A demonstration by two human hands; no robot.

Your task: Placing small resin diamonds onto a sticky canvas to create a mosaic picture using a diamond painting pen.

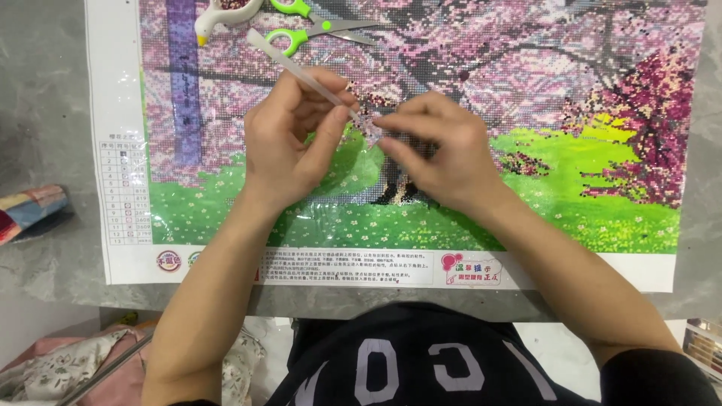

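Note:
A diamond-painting canvas (571, 98) of pink blossom trees over green grass lies flat on a grey table. My left hand (289, 139) holds a clear plastic applicator pen (289, 62) slanted, with its tip down near the canvas middle. My right hand (440, 154) rests on the canvas beside it, fingertips pinched at the pen's tip, over a loosened flap of clear protective film (353, 162). Whether the fingers pinch the film or a small bead is hidden.
Green-handled scissors (316, 26) and a small white bead tray (222, 15) lie on the canvas's top edge. A rolled colourful item (30, 210) sits at the table's left. Patterned fabric (68, 368) lies below the table edge at the left.

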